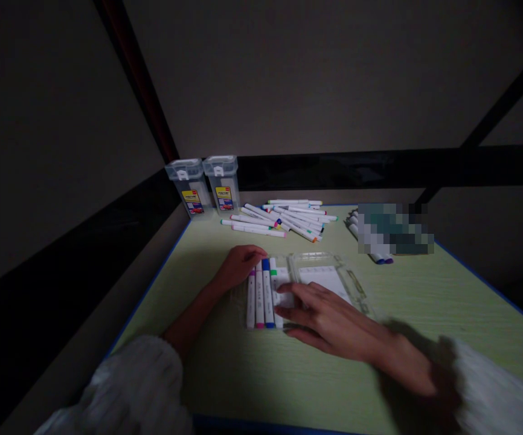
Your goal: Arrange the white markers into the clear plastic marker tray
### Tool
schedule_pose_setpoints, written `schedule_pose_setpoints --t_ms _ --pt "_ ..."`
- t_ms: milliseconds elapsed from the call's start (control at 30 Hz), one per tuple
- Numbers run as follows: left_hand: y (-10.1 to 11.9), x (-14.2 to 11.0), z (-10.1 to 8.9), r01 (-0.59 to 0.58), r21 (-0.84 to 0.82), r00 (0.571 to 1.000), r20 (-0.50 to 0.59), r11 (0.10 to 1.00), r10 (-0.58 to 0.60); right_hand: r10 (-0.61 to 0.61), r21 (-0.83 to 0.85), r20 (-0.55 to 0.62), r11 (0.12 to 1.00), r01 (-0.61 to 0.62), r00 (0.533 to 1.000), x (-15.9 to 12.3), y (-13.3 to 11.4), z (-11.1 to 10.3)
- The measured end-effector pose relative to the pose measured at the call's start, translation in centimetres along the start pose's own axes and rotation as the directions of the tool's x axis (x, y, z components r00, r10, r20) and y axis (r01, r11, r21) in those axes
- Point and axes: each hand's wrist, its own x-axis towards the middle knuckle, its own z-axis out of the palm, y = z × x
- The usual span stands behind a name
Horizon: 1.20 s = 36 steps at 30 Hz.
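A clear plastic case [318, 257] lies opened flat on the table in front of me. In its left half several white markers [260, 302] stand side by side, with purple, pink, blue and green colour bands. My left hand [242, 266] is bent at the case's upper left edge, its fingers closed over the edge by the marker ends. Over the middle of the case is my right hand [320, 314], fingers apart and holding nothing. Its fingertips are at the green-banded marker [274, 272], whose lower part they partly cover. A white insert [322, 279] shows in the case's right half.
Loose markers [284, 219] lie in a pile at the back of the table [207, 356]. Two clear lidded boxes [192, 190] with yellow labels stand at the back left. On the right, more markers [372, 244] lie beside a blurred-out dark item [400, 226].
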Motion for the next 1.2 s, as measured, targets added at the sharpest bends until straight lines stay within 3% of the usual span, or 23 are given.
schedule_pose_setpoints --t_ms 533,833,1200 --pt "0.3 0.0 -0.1 -0.041 0.050 0.999 0.031 0.998 0.040 0.021 0.003 0.019 1.000 -0.021 1.000 0.1 0.1 0.0" --pt "-0.2 0.0 -0.2 -0.023 -0.088 0.999 0.026 0.996 0.025 0.022 -0.028 -0.005 0.999 -0.022 1.000 0.2 0.1 0.1" --pt "-2.0 0.7 -0.9 -0.031 -0.152 0.982 -0.190 0.988 0.002 0.005 -0.054 -0.013 0.999 -0.005 1.000 0.2 -0.2 0.1"
